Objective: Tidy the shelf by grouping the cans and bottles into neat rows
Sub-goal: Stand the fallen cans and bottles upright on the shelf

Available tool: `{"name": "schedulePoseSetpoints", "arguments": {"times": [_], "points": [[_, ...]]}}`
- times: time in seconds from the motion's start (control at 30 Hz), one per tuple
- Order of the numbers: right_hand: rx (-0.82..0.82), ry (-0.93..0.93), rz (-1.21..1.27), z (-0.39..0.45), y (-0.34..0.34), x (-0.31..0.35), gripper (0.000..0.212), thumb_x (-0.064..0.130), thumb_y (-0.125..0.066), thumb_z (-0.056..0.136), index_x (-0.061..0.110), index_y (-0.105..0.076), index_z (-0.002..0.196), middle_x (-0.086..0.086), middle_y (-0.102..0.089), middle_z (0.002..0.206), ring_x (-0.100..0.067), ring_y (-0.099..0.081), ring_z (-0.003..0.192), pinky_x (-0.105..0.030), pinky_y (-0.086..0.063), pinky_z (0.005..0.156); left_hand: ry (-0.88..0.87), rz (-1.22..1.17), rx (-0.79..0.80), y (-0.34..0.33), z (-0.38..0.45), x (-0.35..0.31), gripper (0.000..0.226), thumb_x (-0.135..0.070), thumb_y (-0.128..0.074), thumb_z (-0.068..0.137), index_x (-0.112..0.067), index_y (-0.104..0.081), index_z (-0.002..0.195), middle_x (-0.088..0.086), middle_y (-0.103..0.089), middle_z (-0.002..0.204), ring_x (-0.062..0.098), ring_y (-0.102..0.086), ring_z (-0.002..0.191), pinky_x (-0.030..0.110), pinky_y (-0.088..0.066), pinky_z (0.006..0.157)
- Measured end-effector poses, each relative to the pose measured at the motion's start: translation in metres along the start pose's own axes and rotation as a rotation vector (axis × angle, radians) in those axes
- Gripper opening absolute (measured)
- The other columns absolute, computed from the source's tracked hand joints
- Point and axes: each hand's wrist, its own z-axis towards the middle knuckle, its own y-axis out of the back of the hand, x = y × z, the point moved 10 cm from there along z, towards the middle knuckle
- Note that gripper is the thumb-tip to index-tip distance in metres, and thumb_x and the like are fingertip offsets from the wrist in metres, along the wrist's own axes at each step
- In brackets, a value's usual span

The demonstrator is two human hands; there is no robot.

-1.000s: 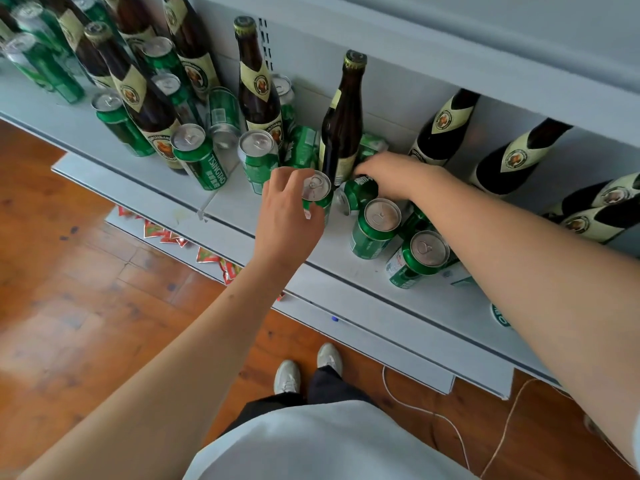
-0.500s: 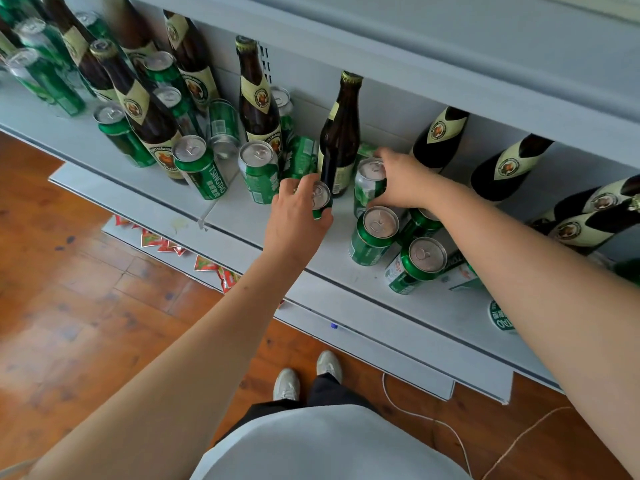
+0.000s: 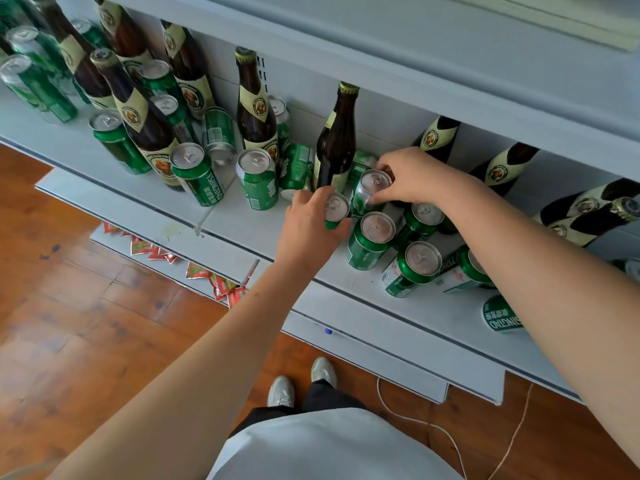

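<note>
The left hand (image 3: 313, 226) curls round a small green aluminium can (image 3: 336, 210) standing on the pale grey metal shelf (image 3: 242, 220); the right hand (image 3: 412, 176) pinches the rim of a second green can (image 3: 369, 192) just behind it, beside an upright brown glass bottle (image 3: 337, 140); three more green cans (image 3: 372, 240) cluster close by.

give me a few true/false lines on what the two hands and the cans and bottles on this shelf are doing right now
1. The left hand grips an upright green can. True.
2. The right hand holds a brown bottle. False: it grips a second green can at the top.
3. The brown bottle just behind both held cans lies on its side. False: it stands upright.
4. Some bottles at the right lie on their sides. True.
</note>
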Motion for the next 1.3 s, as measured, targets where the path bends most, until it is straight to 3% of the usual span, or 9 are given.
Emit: {"name": "schedulePoseSetpoints", "arguments": {"times": [0.1,0.2,0.43,0.67,0.73,0.87,1.07,1.2,1.3], "points": [[-0.293,0.033,-0.005,-0.019,0.039,0.028,0.039,0.043,-0.068,0.085,0.015,-0.063,0.113,-0.004,-0.067,0.102,-0.023,-0.062,0.089,-0.033,-0.051,0.076,0.012,-0.015,-0.042,0.02,0.001,0.007,0.053,-0.034,-0.066,0.09,-0.019,-0.051,0.139,0.004,-0.052,0.126,0.02,-0.056,0.106,0.026,-0.044,0.085],[-0.532,0.22,0.058,-0.039,0.067,0.094,0.02,0.033,-0.062,0.091,0.015,-0.064,0.1,0.0,-0.066,0.092,-0.02,-0.062,0.08,-0.034,-0.053,0.07,0.078,0.048,-0.252,0.06,-0.001,0.035,0.044,-0.027,-0.063,0.091,-0.017,-0.054,0.132,0.006,-0.052,0.127,0.026,-0.055,0.11,0.034,-0.049,0.085],[-0.037,0.234,-0.224,0.047,-0.019,0.166,0.042,0.029,-0.074,0.082,0.003,-0.057,0.11,-0.016,-0.057,0.115,-0.033,-0.059,0.1,-0.034,-0.044,0.073,0.279,0.061,-0.252,0.072,-0.01,0.096,0.048,-0.024,-0.061,0.092,-0.016,-0.046,0.138,0.007,-0.043,0.138,0.024,-0.046,0.123,0.026,-0.036,0.082],[0.268,0.022,-0.485,0.1,-0.069,0.156,0.097,0.041,-0.08,0.076,-0.006,-0.031,0.145,-0.025,-0.034,0.149,-0.041,-0.036,0.136,-0.048,-0.04,0.106,0.283,0.039,-0.115,0.053,-0.007,0.123,0.051,-0.024,-0.058,0.094,-0.013,-0.043,0.141,0.01,-0.044,0.137,0.028,-0.049,0.124,0.037,-0.045,0.094],[0.218,-0.002,-0.453,0.106,-0.066,0.154,0.089,0.033,-0.08,0.078,-0.005,-0.035,0.144,-0.024,-0.038,0.145,-0.04,-0.039,0.133,-0.047,-0.039,0.107,0.282,0.053,-0.084,0.05,-0.004,0.129,0.052,-0.025,-0.057,0.095,-0.014,-0.041,0.144,0.01,-0.044,0.139,0.028,-0.049,0.124,0.037,-0.045,0.095],[0.107,0.02,-0.368,0.111,-0.051,0.156,0.036,0.002,-0.063,0.088,-0.003,-0.056,0.123,-0.02,-0.055,0.126,-0.036,-0.054,0.118,-0.039,-0.045,0.094,0.289,0.06,-0.022,0.044,0.0,0.138,0.054,-0.024,-0.055,0.096,-0.015,-0.038,0.147,0.009,-0.043,0.143,0.029,-0.05,0.123,0.036,-0.045,0.095],[0.132,0.162,-0.391,0.102,-0.035,0.169,0.018,0.019,-0.067,0.089,0.002,-0.06,0.09,-0.006,-0.045,0.069,-0.026,-0.052,0.071,-0.028,-0.034,0.052,0.273,-0.039,-0.026,0.04,0.005,0.132,0.043,-0.023,-0.054,0.095,-0.012,-0.051,0.137,0.01,-0.055,0.132,0.028,-0.057,0.113,0.038,-0.049,0.095],[0.105,0.174,-0.335,0.09,-0.02,0.169,0.021,0.019,-0.059,0.095,0.002,-0.057,0.082,-0.005,-0.043,0.064,-0.021,-0.041,0.06,-0.028,-0.025,0.047,0.287,-0.158,-0.027,0.03,0.011,0.121,0.037,-0.022,-0.059,0.093,-0.006,-0.059,0.126,0.011,-0.065,0.121,0.026,-0.06,0.112,0.034,-0.049,0.095],[0.083,0.169,-0.237,0.085,-0.014,0.164,0.024,0.021,-0.062,0.095,-0.003,-0.066,0.098,-0.012,-0.062,0.085,-0.028,-0.057,0.081,-0.031,-0.045,0.063,0.306,-0.199,-0.025,0.023,0.015,0.115,0.044,-0.027,-0.064,0.092,-0.005,-0.056,0.13,0.011,-0.064,0.124,0.026,-0.059,0.114,0.033,-0.048,0.095]]}}
